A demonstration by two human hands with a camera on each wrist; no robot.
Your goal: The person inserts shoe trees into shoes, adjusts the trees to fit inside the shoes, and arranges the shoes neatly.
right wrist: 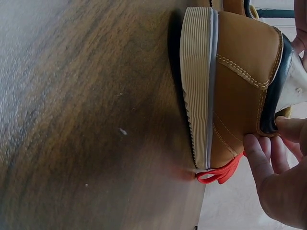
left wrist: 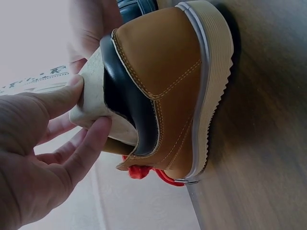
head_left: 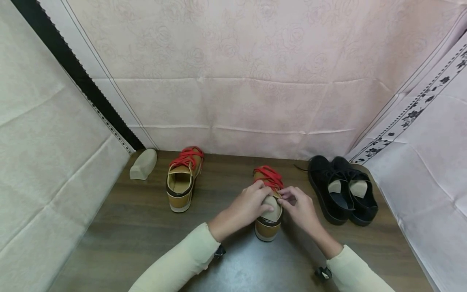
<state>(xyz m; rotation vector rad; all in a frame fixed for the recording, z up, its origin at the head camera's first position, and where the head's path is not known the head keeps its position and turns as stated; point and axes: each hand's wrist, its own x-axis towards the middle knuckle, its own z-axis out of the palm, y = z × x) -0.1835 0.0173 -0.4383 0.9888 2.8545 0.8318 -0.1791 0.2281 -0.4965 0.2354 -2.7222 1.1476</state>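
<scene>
A tan shoe [head_left: 265, 232] with red laces and a dark collar stands on the wooden surface, its toe pointing away from me. Inside its opening sits a pale shoe insert [head_left: 270, 212], partly sticking out above the collar. My left hand [head_left: 249, 205] pinches this insert between thumb and fingers, as the left wrist view also shows. With thumb and fingertips, my right hand [head_left: 300, 207] pinches the collar edge near the laces on the shoe's right side. The insert's front end is hidden within the shoe.
Another tan shoe [head_left: 180, 202] with red laces stands to the left, its opening showing no insert. Farther left lies a loose pale insert [head_left: 144, 164]. Two black shoes [head_left: 319, 186] with pale inserts stand at right. Patterned cloth [head_left: 226, 105] hangs along the back and sides.
</scene>
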